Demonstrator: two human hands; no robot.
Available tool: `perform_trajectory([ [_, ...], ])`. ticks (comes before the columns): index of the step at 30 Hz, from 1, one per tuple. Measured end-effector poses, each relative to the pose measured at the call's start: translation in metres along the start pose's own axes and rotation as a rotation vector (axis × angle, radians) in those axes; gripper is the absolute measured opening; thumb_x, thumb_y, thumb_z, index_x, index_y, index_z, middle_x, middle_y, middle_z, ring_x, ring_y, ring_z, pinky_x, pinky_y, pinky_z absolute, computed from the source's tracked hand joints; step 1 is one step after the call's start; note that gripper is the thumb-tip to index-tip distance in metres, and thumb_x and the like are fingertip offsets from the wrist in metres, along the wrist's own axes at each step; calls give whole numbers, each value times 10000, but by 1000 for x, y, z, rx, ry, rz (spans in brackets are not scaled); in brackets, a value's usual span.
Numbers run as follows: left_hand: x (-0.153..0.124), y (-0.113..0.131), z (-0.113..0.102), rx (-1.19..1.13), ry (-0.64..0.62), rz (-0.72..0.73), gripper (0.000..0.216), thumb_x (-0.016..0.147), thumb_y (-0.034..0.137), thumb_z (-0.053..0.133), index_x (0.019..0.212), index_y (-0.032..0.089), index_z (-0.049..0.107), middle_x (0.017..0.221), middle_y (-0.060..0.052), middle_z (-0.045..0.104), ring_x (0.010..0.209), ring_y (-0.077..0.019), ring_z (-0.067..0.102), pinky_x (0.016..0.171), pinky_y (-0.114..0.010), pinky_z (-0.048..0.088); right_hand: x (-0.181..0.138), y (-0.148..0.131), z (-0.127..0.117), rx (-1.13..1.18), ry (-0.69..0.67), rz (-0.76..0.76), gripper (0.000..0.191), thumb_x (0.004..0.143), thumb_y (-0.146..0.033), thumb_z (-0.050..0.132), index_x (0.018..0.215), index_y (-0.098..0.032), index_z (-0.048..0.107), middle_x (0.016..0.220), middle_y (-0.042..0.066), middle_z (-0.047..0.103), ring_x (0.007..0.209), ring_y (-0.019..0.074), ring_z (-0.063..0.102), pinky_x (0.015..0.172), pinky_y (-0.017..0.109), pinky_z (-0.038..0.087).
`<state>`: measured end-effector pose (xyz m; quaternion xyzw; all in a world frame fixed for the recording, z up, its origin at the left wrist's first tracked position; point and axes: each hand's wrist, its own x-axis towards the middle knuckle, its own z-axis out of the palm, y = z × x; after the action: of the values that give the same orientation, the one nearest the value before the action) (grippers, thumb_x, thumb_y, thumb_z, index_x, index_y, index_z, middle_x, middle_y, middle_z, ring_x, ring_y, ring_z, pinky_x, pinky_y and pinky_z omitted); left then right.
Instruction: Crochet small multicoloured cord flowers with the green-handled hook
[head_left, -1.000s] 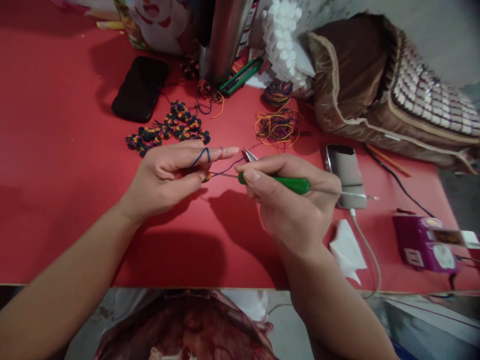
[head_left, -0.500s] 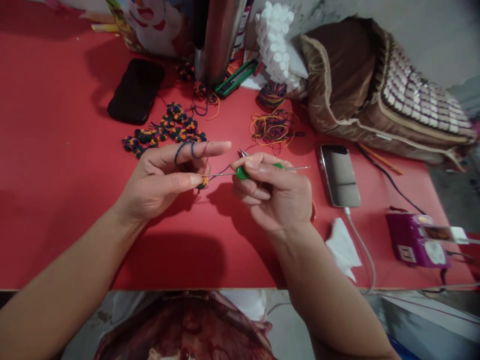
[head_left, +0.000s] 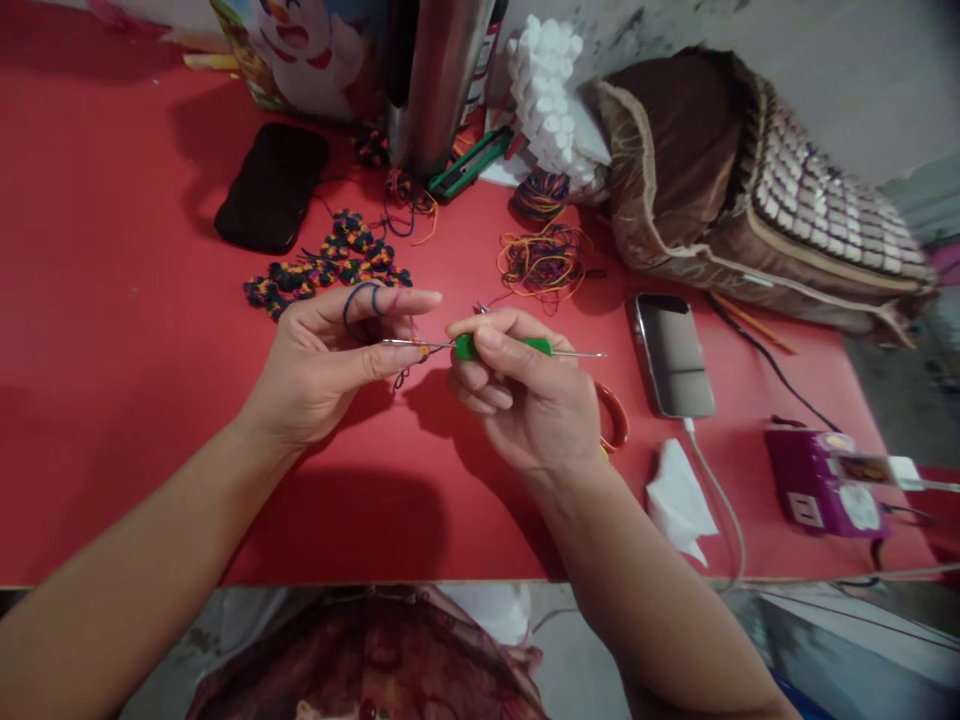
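Note:
My left hand [head_left: 322, 350] pinches a small piece of crochet work [head_left: 421, 351] between thumb and fingers, and dark blue yarn [head_left: 363, 290] loops round its outstretched index finger. In my right hand [head_left: 529, 385] is a crochet hook with a green handle [head_left: 541, 346], held like a pen. Its thin metal shaft reaches left across the crochet piece to my left thumb. Most of the piece is hidden by the fingers. Behind my left hand lie several multicoloured crocheted pieces [head_left: 352, 245]. Scissors [head_left: 613, 418] lie partly under my right hand, with an orange-red handle showing.
Tangled yarn [head_left: 541, 262] and a wound yarn bundle [head_left: 540, 195] lie beyond my right hand. A black phone [head_left: 274, 187], a green cutter [head_left: 471, 165] and a steel flask [head_left: 444, 90] stand or lie farther back. To the right are a charging phone [head_left: 673, 355], tissue [head_left: 681, 500], purple box [head_left: 814, 480] and brown bag [head_left: 690, 150].
My right hand has moved left with the hook, whose shaft now reaches farther across the crochet piece. More of the scissors' handle shows. My left index finger has shifted slightly left.

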<state>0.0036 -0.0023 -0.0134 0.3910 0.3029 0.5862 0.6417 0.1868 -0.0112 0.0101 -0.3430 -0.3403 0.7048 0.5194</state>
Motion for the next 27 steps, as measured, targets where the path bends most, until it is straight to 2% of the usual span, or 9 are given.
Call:
perform_trajectory([
  [4, -1, 2, 6, -93, 69, -9, 295, 625, 136, 1137, 784, 284, 936, 828, 22, 870, 733, -103, 803, 710, -153, 697, -4, 3, 2, -23, -31, -84, 139, 870, -336, 977, 866, -221, 900, 596, -26, 680, 485, 63, 469, 452, 203, 356],
  [7, -2, 4, 12, -134, 57, -67, 300, 588, 150, 1157, 764, 229, 928, 760, 16, 846, 688, -96, 797, 681, -133, 681, -6, 7, 2, -60, -67, -129, 138, 887, -356, 980, 900, -236, 914, 623, -12, 711, 521, 93, 553, 453, 212, 397],
  [12, -4, 2, 16, -259, 79, -218, 315, 595, 192, 1170, 787, 237, 925, 781, 15, 852, 686, -104, 796, 703, -171, 695, -2, 16, 6, 84, -60, -124, 106, 938, -346, 919, 942, -241, 900, 646, -37, 702, 463, 41, 409, 473, 189, 407],
  [16, -3, 0, 14, -349, 114, -343, 416, 551, 184, 1185, 874, 266, 937, 811, 33, 856, 714, -82, 788, 703, -142, 668, 3, 21, 9, 195, -44, -5, 109, 906, -320, 918, 933, -225, 874, 663, -54, 665, 476, 33, 358, 483, 172, 425],
  [18, -3, 0, 12, -361, 121, -373, 397, 544, 168, 1184, 837, 242, 925, 798, 26, 853, 708, -78, 786, 682, -127, 649, 4, 22, 9, 244, -62, 53, 98, 900, -302, 913, 928, -216, 875, 659, -60, 641, 486, 29, 340, 487, 156, 422],
  [22, -1, 2, 9, -353, 175, -367, 375, 525, 83, 1151, 772, 204, 896, 759, 21, 834, 683, -85, 786, 660, -130, 649, 5, 22, 8, 330, -89, 135, 62, 944, -233, 844, 922, -202, 893, 654, -62, 605, 498, 25, 306, 489, 122, 416],
  [27, 0, 1, 14, -347, 247, -316, 357, 580, -49, 1025, 820, 184, 900, 763, 30, 817, 665, -91, 777, 626, -137, 649, 6, 21, 9, 380, -36, 168, 232, 1030, -155, 686, 922, -185, 888, 673, -54, 549, 510, 36, 305, 502, 108, 419],
])
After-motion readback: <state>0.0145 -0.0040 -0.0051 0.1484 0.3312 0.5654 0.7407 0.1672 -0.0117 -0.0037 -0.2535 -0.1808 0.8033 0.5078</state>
